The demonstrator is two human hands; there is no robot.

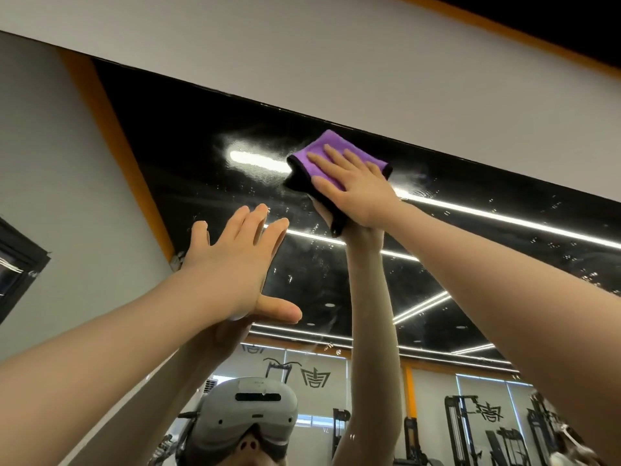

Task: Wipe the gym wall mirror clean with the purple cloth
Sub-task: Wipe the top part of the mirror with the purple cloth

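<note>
The wall mirror (208, 183) fills the middle of the view, and its top edge runs under a white wall band. Spray droplets and a hazy smear sit on the glass near the top. A folded purple cloth (331, 148) with a dark edge lies flat against the mirror just below that top edge. My right hand (353, 183) presses the cloth to the glass with straight, spread fingers. Lower and to the left, my left hand (238, 260) is flat against the mirror with its fingers straight, holding nothing.
A white wall band (336, 62) runs above the mirror, with an orange stripe and black ceiling beyond. A grey side wall (67, 196) stands at the left. The mirror reflects both arms, a headset, ceiling light strips and gym machines.
</note>
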